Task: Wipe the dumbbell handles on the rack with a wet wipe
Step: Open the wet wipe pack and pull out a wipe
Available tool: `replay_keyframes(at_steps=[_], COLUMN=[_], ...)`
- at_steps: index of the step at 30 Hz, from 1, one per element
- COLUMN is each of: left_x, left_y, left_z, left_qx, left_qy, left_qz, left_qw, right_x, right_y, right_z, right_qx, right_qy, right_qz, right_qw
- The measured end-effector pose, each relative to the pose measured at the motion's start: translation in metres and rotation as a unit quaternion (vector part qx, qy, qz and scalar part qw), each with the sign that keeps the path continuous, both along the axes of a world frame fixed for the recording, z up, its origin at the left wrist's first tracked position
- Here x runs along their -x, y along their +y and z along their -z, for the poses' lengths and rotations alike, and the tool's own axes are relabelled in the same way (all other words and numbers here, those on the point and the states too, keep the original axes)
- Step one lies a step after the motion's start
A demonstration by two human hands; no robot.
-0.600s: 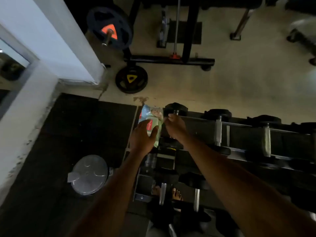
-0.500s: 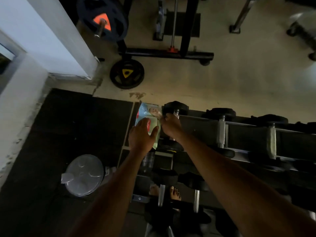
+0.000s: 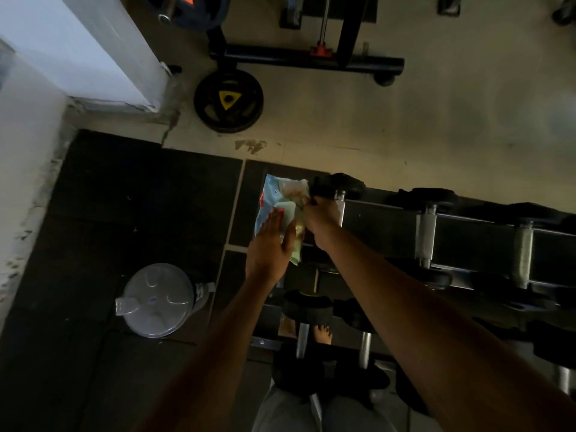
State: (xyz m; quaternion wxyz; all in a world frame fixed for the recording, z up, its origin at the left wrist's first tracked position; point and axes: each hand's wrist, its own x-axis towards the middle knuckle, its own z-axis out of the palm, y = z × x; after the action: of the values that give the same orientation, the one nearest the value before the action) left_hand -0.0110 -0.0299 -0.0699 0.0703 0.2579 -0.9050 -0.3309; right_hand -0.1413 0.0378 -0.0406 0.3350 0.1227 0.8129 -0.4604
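At centre frame, you are pressing your flat, open left hand (image 3: 270,244) on the wet-wipe pack (image 3: 278,210) at the rack's (image 3: 386,219) left end, while your right hand (image 3: 318,213) is pinching at its top opening. Keep the pack pinned and draw one wipe out slowly; the dumbbell handles (image 3: 426,232) are waiting at right.

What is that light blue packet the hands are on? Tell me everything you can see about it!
The packet is a soft, crinkly pouch, seemingly plastic, pale blue and green with a red patch and a printed picture too blurry to make out. It lies at the left end of the dumbbell rack. The left hand presses flat on it, fingers spread, while the right hand pinches at its top right edge. Whether a wipe is coming out cannot be told.
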Motion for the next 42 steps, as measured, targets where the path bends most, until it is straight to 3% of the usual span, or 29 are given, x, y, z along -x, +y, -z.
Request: replay_keyframes(at_steps=[7,9,11,16,22,26,29,33,42], left_x=[0.005,0.007,0.008,0.001,0.005,-0.002,-0.009,-0.013,-0.011], left_y=[0.001,-0.005,-0.014,-0.033,-0.039,-0.037,-0.036,-0.036,-0.037], left_z=[-0.006,-0.01,-0.015,-0.026,-0.03,-0.027,-0.022,-0.019,-0.019], left_qx=[-0.047,-0.088,-0.14,-0.151,-0.156,-0.15,-0.119,-0.171,-0.186], left_qy=[-0.022,-0.026,-0.015,0.039,0.068,0.057,0.048,0.033,0.092], left_qz=[-0.029,-0.105,-0.172,-0.178,-0.214,-0.211,-0.226,-0.26,-0.248], left_qw=[0.998,0.99,0.975,0.972,0.962,0.964,0.966,0.95,0.946], right_x=[0.002,0.002,0.002,0.002,-0.004,-0.012,-0.017,-0.02,-0.014], right_y=[0.0,-0.003,-0.005,0.0,0.011,0.024,0.028,0.023,0.022], right_z=[0.005,0.006,0.005,-0.003,-0.008,-0.016,-0.012,-0.011,-0.003], right_qx=[-0.014,-0.019,-0.017,0.033,-0.027,-0.069,-0.087,-0.008,-0.011], right_qy=[0.013,0.018,0.022,0.014,0.12,0.197,0.132,-0.007,0.133], right_qz=[-0.003,0.012,0.02,0.031,-0.075,-0.087,-0.127,-0.11,-0.105], right_qw=[1.0,1.0,0.999,0.999,0.99,0.974,0.979,0.994,0.985])
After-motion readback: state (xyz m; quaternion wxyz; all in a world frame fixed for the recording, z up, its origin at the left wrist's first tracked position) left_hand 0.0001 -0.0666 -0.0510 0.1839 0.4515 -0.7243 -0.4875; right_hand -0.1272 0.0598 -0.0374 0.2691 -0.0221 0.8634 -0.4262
